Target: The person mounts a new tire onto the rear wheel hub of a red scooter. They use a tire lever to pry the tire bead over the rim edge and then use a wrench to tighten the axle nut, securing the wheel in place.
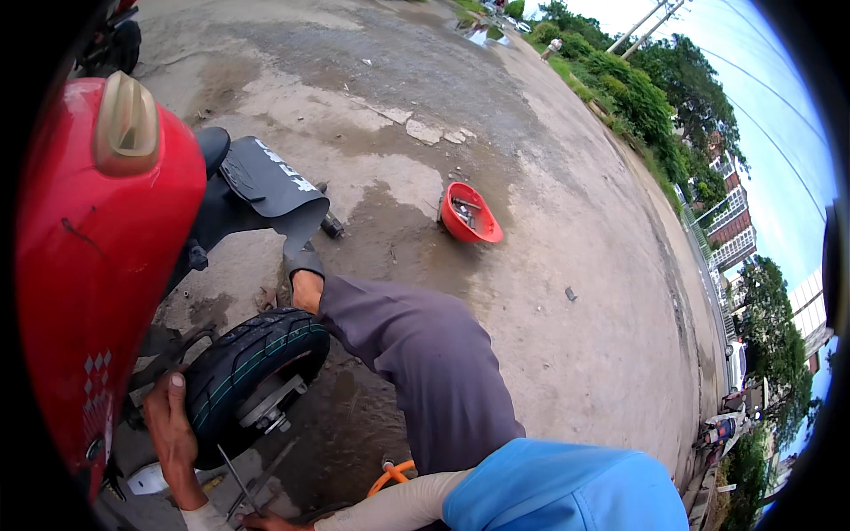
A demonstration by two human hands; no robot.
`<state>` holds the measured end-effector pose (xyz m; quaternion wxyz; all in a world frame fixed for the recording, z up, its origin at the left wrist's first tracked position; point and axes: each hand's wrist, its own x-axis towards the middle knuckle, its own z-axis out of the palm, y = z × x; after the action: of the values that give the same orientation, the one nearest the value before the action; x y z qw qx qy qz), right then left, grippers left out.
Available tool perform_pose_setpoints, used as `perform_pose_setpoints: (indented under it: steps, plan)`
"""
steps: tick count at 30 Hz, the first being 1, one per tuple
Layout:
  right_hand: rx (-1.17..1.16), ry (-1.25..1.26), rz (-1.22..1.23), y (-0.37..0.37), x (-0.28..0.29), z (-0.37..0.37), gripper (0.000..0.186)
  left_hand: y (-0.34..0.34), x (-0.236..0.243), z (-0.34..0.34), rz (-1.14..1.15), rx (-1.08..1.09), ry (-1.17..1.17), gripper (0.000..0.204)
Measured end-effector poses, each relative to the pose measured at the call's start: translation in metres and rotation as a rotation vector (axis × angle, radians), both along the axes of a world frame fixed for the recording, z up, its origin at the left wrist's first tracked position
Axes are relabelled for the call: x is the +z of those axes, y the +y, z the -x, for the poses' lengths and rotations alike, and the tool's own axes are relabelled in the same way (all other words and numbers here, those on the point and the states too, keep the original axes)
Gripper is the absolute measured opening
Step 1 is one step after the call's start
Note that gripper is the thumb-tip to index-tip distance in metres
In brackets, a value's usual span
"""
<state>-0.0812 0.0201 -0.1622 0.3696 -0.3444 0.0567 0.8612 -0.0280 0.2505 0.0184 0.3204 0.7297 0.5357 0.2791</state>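
Note:
A black scooter wheel point(228, 387) with a green-lined tyre stands at the lower left, beneath the scooter's red body panel point(111, 221). My left hand point(170, 423) presses on the tyre's left side, thumb up and fingers curled along it. Low at the bottom edge, my right hand point(268, 522) is closed around a thin metal rod-like tool point(235, 476), which points up toward the wheel. Its exact kind does not show, and the picture's edge cuts off part of this hand. A metal axle fitting point(274, 407) sticks out of the wheel's near side.
A red helmet point(469, 212) lies upturned, holding metal tools. My trousered leg point(425, 354) stretches beside the wheel, and a black mudflap point(274, 181) hangs above my foot. Near my leg lies an orange hose point(390, 476). Wet patches mark the concrete; another vehicle point(113, 44) stands far left.

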Motion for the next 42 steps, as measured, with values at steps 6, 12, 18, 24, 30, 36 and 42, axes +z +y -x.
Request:
perform_pose_setpoints:
  steps: [6, 12, 18, 24, 30, 36, 42]
  plan:
    - [-0.061, -0.350, -0.209, 0.057, -0.038, 0.026, 0.047, 0.011, 0.008, -0.019, 0.041, -0.005, 0.000, 0.064]
    - [-0.013, -1.140, -0.414, 0.072, -0.042, -0.060, 0.040, 0.015, -0.001, -0.003, 0.188, -0.042, 0.054, 0.059]
    - [0.479, -1.555, -0.438, -0.006, -0.026, -0.179, 0.033, 0.001, -0.020, 0.020, 0.096, -0.057, -0.250, 0.059]
    - [0.348, -1.408, -0.469, -0.021, 0.054, -0.208, 0.033, -0.017, -0.065, 0.034, 0.020, 0.063, -0.434, 0.060]
    - [0.433, -1.395, -0.689, -0.013, 0.140, -0.243, 0.046, -0.055, -0.157, 0.058, 0.605, 0.313, -1.015, 0.075]
    - [0.527, -1.394, -0.816, 0.020, 0.179, -0.248, 0.047, -0.050, -0.184, 0.065, 0.613, 0.482, -1.260, 0.073]
    - [0.489, -1.447, -0.868, 0.040, 0.188, -0.244, 0.043, -0.048, -0.179, 0.052, 0.696, 0.428, -1.273, 0.067]
